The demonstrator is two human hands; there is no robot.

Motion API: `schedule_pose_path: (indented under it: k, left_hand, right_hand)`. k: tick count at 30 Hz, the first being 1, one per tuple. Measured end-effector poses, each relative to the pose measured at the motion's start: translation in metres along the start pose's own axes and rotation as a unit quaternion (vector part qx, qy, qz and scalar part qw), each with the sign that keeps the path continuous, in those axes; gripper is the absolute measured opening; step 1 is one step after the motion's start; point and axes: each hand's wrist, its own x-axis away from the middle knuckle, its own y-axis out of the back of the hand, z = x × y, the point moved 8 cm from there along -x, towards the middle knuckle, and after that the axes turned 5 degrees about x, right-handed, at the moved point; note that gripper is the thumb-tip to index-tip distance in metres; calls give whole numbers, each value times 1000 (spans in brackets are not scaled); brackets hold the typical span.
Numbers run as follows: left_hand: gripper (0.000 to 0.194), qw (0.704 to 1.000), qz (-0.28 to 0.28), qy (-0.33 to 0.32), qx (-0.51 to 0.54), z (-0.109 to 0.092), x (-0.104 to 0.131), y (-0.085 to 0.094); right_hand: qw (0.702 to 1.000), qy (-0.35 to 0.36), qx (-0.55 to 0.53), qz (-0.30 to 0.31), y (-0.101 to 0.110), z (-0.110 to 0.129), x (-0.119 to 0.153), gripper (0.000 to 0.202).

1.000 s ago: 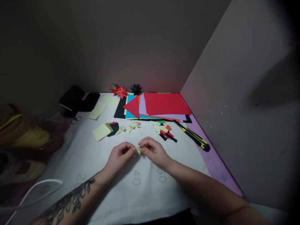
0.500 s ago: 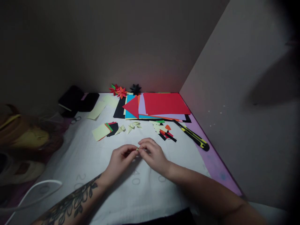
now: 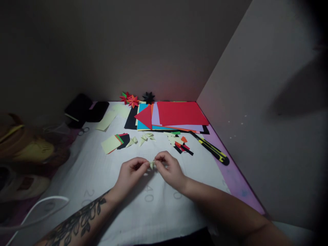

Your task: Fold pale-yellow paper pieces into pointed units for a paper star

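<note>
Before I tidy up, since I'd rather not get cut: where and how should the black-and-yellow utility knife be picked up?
Grip the utility knife by its wide near end, probably from above on the near side. It lies flat at a slant, broad end near, narrow end pointing away toward the paper sheets. Whether the blade is out, I cannot tell.

A purple table point(image 3: 238, 177) (white cloth point(image 3: 164, 217) over it) carries paper sheets point(image 3: 183, 113), scraps point(image 3: 176, 139), a cutter point(image 3: 214, 151).

Folded paper piece point(image 3: 151, 165) between left hand point(image 3: 132, 174) and right hand point(image 3: 170, 170)
Beyond, on the table cover point(image 3: 143, 218), left to right: paper squares point(image 3: 112, 144), folded units point(image 3: 143, 139), paper scraps point(image 3: 176, 139), utility knife point(image 3: 214, 151); behind these, paper sheets point(image 3: 183, 113), with paper stars point(image 3: 133, 101) behind their left end.
</note>
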Motion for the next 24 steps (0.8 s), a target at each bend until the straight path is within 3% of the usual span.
schedule_pose_path:
  k: [6,18,24]
  left_hand:
    - [16,1000,0,-1,-5,0,-2,0]
    - [13,998,45,-25,-41,-2,-2,-11]
    - [23,991,77,28,102,12,-7,-21]
  right_hand:
    - [1000,-15,-12,4,-1,0,0,5]
    - [996,-26,33,77,-13,3,-5,12]
    - [992,-98,-5,74,-14,-12,-6,11]
